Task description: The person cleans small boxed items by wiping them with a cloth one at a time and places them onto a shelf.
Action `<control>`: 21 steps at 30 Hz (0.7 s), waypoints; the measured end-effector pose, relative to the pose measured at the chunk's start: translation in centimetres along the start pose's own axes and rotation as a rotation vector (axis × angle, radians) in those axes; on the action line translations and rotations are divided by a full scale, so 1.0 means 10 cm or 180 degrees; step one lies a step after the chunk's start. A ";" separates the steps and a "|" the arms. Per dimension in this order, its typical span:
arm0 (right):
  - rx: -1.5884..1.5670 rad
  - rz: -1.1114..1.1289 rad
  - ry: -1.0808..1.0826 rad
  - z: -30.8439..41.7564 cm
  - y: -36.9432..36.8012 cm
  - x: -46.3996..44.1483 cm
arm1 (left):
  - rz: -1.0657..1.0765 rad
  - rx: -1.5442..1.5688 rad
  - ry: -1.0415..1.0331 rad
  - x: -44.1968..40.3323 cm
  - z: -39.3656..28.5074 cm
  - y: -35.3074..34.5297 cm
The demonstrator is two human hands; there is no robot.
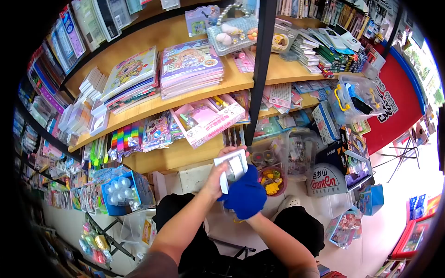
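Observation:
A small white flat packet [237, 165] with a pale panel on its face is held tilted in front of me, above knee height. My left hand [216, 180] is closed around its left edge, with fingers also showing at its top. Blue fabric, a glove or a cloth, covers my right hand [246, 193], which rests against the packet's lower right side. The fabric hides those fingers, so their grip cannot be made out. Just beyond the right hand is a pink round basket [283, 186] with yellow toys [271, 184] inside.
Wooden shelves ahead hold stacked books [192, 65] and a pink display box [215, 121]. A black post [261, 60] divides the shelving. A blue bin [111, 204] of clear balls stands left; clear tubs [301, 150] and a Ganten carton [326, 180] stand right.

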State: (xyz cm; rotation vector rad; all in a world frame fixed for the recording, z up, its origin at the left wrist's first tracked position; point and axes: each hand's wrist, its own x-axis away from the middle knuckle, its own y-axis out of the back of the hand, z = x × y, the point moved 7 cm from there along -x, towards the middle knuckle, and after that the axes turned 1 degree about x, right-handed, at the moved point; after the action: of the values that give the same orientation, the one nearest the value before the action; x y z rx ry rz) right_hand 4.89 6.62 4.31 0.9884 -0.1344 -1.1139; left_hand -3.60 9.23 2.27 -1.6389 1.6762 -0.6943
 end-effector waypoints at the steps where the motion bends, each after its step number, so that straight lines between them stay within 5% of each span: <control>1: 0.0229 0.0011 -0.0274 -0.04 -0.06 -0.02 | -0.0009 -0.0127 -0.0067 0.00 0.03 -0.03; 9: 0.0541 -0.0680 0.0141 -0.12 0.11 -0.14 | -0.0168 0.0779 0.0273 0.03 0.01 0.10; 12: 0.0925 -0.0338 0.0311 -0.38 -0.28 -0.02 | -0.0061 0.0841 0.0467 0.08 0.01 0.08; 17: 0.0752 -0.0582 0.0384 -0.18 0.13 -0.12 | 0.0118 0.0811 0.0848 0.15 0.07 0.03; 21: 0.1150 0.0323 0.0298 -0.16 0.24 -0.30 | -0.0060 0.0842 0.1309 0.32 0.24 0.10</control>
State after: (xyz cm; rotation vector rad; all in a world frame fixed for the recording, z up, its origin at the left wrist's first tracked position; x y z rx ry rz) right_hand 5.99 10.11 6.21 1.3384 -0.3147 -0.9660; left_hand -2.28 6.32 -0.35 -1.3896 1.7531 -1.2732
